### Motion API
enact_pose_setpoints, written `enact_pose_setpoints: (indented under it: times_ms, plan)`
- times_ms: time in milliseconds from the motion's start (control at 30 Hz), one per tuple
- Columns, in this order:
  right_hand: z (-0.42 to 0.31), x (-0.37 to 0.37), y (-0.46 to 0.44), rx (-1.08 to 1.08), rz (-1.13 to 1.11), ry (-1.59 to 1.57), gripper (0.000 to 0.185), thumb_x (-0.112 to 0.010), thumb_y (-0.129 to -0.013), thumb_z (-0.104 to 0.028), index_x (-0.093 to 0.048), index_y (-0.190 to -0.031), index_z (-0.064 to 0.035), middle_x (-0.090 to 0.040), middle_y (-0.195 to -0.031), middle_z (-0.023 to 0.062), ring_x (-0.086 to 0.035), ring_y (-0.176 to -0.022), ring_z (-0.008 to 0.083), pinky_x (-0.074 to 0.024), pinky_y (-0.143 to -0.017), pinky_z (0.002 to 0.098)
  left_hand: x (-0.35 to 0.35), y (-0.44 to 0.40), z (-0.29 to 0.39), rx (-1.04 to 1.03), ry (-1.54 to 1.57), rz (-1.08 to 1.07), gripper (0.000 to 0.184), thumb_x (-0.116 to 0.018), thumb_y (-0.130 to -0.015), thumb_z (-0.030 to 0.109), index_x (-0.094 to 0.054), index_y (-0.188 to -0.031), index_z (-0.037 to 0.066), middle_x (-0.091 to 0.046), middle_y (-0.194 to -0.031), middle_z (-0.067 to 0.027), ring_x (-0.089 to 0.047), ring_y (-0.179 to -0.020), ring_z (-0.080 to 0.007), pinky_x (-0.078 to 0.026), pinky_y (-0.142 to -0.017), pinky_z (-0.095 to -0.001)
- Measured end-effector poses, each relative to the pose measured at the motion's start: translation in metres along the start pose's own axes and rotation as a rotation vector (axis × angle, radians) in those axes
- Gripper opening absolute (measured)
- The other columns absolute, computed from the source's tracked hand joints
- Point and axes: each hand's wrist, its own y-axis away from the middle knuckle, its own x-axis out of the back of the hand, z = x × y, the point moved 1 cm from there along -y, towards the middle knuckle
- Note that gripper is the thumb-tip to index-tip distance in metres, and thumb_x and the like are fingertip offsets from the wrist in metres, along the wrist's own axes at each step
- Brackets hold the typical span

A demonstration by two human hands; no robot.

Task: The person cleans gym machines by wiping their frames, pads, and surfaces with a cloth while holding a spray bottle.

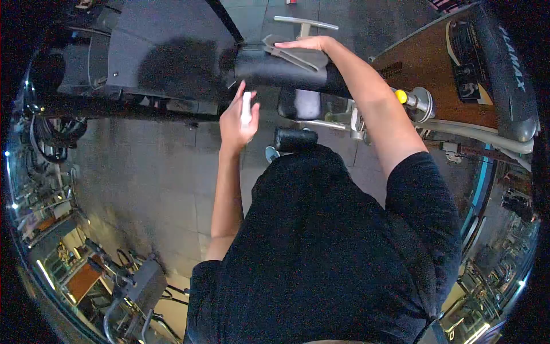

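Observation:
My left hand (236, 123) is raised in front of the black padded machine, its fingers closed around a slim white bottle (246, 109) held upright. The bottle is slightly blurred, so its top is hard to make out. Farther forward, my right hand (306, 43) reaches over a black pad (269, 69). Its fingers lie long and fairly flat along a grey cloth (295, 59), which rests on the pad. The thumb side of that hand is hard to see. Just below sits a smaller black pad (307, 104) with a bright patch of light on it.
A metal T-shaped bar (306, 24) stands beyond the pad. To the right are a yellow knob (401, 96), a metal frame and a brown panel (427, 74). A black roller pad (295, 139) is close to my body. More gym equipment (137, 286) stands behind at lower left.

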Motion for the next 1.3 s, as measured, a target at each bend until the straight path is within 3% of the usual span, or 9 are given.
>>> enact_pose_setpoints:
  times_ms: [100, 267, 400, 567, 700, 1167, 1200, 1233, 1300]
  plan:
    - [0.000, 0.022, 0.004, -0.044, 0.121, 0.321, 0.117, -0.058, -0.072, -0.093, -0.060, -0.143, 0.0003, -0.059, -0.145, 0.0219, -0.056, -0.134, 0.0341, -0.0402, -0.115, 0.0406, -0.016, -0.037, 0.007, -0.161, -0.135, 0.031, 0.040, -0.070, -0.092, 0.025, -0.066, -0.129, 0.009, -0.063, -0.139, -0.0179, -0.072, -0.097, -0.0396, -0.059, -0.082, -0.0435]
    - [0.004, 0.037, 0.111, 0.110, 0.374, 0.056, 0.092, -0.062, -0.088, -0.075, -0.064, -0.137, 0.0020, -0.068, -0.133, 0.0162, -0.062, -0.122, 0.0247, -0.0451, -0.109, 0.0381, -0.038, -0.056, -0.014, 0.032, -0.066, -0.100, 0.049, -0.068, -0.093, 0.026, -0.061, -0.138, 0.009, -0.059, -0.144, -0.0168, -0.070, -0.106, -0.0375, -0.058, -0.090, -0.0435]
    - [0.069, 0.025, 0.214, 0.368, 0.798, -1.036, 0.071, -0.064, -0.098, -0.057, -0.057, -0.144, -0.0035, -0.065, -0.136, 0.0102, -0.062, -0.122, 0.0250, -0.0446, -0.109, 0.0397, -0.044, -0.068, -0.020, 0.020, -0.075, -0.114, 0.049, -0.067, -0.093, 0.029, -0.062, -0.138, 0.011, -0.058, -0.146, -0.0151, -0.070, -0.108, -0.0385, -0.057, -0.094, -0.0459]
    - [0.129, -0.004, 0.318, 0.800, 1.557, -0.851, 0.074, -0.047, -0.105, -0.056, -0.035, -0.162, -0.0100, -0.042, -0.162, 0.0094, -0.033, -0.153, 0.0280, -0.0136, -0.129, 0.0446, -0.055, -0.094, -0.015, 0.046, -0.128, -0.115, 0.059, -0.067, -0.091, 0.033, -0.058, -0.143, 0.007, -0.065, -0.133, -0.0199, -0.070, -0.105, -0.0410, -0.056, -0.094, -0.0469]
    - [0.177, -0.032, 0.354, 0.853, 1.582, -1.136, 0.066, -0.047, -0.104, -0.056, -0.050, -0.153, -0.0118, -0.052, -0.153, 0.0091, -0.049, -0.138, 0.0323, -0.0352, -0.119, 0.0496, -0.057, -0.114, 0.006, 0.066, -0.146, -0.186, 0.067, -0.069, -0.089, 0.034, -0.055, -0.145, 0.001, -0.071, -0.115, -0.0251, -0.070, -0.102, -0.0430, -0.056, -0.092, -0.0481]
    - [0.193, -0.068, 0.386, 0.944, 1.487, -1.389, 0.064, -0.043, -0.103, -0.057, -0.054, -0.149, -0.0137, -0.055, -0.150, 0.0109, -0.051, -0.137, 0.0361, -0.0384, -0.116, 0.0564, -0.080, -0.194, -0.039, 0.254, 0.076, -0.452, 0.036, -0.071, -0.082, 0.033, -0.074, -0.096, 0.000, -0.075, -0.083, -0.0181, -0.074, -0.072, -0.0322, -0.056, -0.067, -0.0424]
    - [0.188, -0.070, 0.386, 0.938, 1.483, -1.388, 0.064, -0.043, -0.103, -0.057, -0.054, -0.149, -0.0137, -0.055, -0.150, 0.0109, -0.051, -0.137, 0.0361, -0.0384, -0.116, 0.0564, -0.111, -0.213, -0.111, -0.344, 0.288, -0.423, 0.039, -0.073, -0.082, 0.033, -0.073, -0.098, -0.003, -0.072, -0.074, -0.0172, -0.072, -0.069, -0.0293, -0.052, -0.063, -0.0387]
    - [0.180, -0.073, 0.386, 0.911, 1.518, -1.379, 0.063, -0.043, -0.103, -0.057, -0.055, -0.149, -0.0146, -0.055, -0.151, 0.0100, -0.050, -0.138, 0.0359, -0.0374, -0.117, 0.0567, -0.103, -0.207, -0.093, -0.338, 0.288, -0.419, 0.039, -0.073, -0.082, 0.033, -0.073, -0.098, -0.003, -0.072, -0.074, -0.0172, -0.072, -0.069, -0.0293, -0.052, -0.063, -0.0387]
    - [0.172, -0.075, 0.386, 0.893, 1.543, -1.369, 0.061, -0.042, -0.104, -0.056, -0.056, -0.148, -0.0155, -0.055, -0.152, 0.0091, -0.050, -0.139, 0.0358, -0.0364, -0.117, 0.0571, -0.070, -0.188, -0.021, 0.322, 0.054, -0.431, 0.039, -0.073, -0.082, 0.034, -0.074, -0.099, -0.002, -0.073, -0.077, -0.0181, -0.072, -0.069, -0.0308, -0.052, -0.066, -0.0396]
